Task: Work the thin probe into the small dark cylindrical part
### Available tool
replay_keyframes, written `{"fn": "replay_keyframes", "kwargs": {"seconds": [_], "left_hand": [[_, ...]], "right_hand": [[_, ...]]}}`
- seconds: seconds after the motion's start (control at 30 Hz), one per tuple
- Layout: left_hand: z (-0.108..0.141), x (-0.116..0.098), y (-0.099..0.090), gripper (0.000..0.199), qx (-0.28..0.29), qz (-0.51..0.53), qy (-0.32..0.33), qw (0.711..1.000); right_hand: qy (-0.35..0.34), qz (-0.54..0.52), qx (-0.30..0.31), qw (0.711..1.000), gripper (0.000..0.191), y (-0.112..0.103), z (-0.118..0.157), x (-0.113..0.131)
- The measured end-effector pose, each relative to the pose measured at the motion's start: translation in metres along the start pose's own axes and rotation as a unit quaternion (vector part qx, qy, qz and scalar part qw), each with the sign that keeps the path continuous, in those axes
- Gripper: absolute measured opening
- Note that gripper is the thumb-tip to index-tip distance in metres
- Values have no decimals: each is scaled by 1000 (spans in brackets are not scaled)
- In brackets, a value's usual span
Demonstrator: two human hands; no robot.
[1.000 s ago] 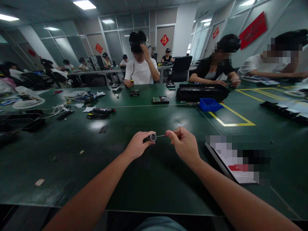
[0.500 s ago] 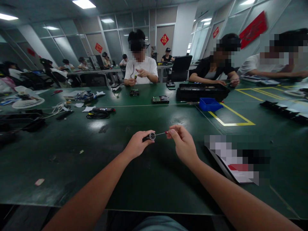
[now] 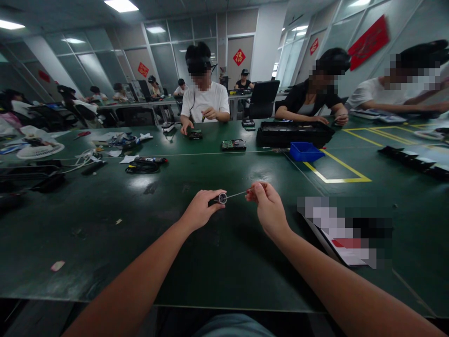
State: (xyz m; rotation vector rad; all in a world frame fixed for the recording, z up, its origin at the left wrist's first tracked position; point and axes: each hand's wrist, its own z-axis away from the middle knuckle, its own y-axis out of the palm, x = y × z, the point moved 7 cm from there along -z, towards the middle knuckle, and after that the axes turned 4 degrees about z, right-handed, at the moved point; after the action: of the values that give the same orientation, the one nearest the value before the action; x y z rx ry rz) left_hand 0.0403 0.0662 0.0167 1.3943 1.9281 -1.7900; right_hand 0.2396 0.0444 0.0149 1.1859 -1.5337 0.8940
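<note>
My left hand (image 3: 199,210) is closed round a small dark cylindrical part (image 3: 221,198) with a pale ring at its end, which faces me. Between the fingers of my right hand (image 3: 269,206) is the red handle of a screwdriver (image 3: 235,194). Its thin metal shaft runs leftward, and the tip meets the ringed end of the part. Whether the tip sits in a screw is too small to tell. Both hands are just above the green table (image 3: 210,267); my fingers cover most of the part and the handle.
A blurred-out white booklet or box (image 3: 340,234) lies right of my right arm. Ahead are a blue bin (image 3: 306,152), a long black housing (image 3: 295,134), a circuit board (image 3: 234,144) and a coiled black cable (image 3: 145,164). Across the table a person in white (image 3: 206,100) handles parts.
My right hand has turned a little around the screwdriver handle, while my left hand stays in place. The person opposite has lowered both hands toward a part on the table.
</note>
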Motion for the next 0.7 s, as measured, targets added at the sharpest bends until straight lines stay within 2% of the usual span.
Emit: {"fn": "replay_keyframes", "kwargs": {"seconds": [0.33,0.47,0.63,0.7], "left_hand": [[1,-2,0,38,-5,-6,-5,1000],[2,1,0,40,-7,-3,-7,1000],[2,1,1,39,-3,0,-5,1000],[2,1,1,38,-1,0,-5,1000]], "right_hand": [[-70,129,37,988,27,4,8,25],[-88,241,24,966,36,2,11,37],[-161,240,68,955,14,9,15,46],[-178,234,86,952,11,12,17,46]]}}
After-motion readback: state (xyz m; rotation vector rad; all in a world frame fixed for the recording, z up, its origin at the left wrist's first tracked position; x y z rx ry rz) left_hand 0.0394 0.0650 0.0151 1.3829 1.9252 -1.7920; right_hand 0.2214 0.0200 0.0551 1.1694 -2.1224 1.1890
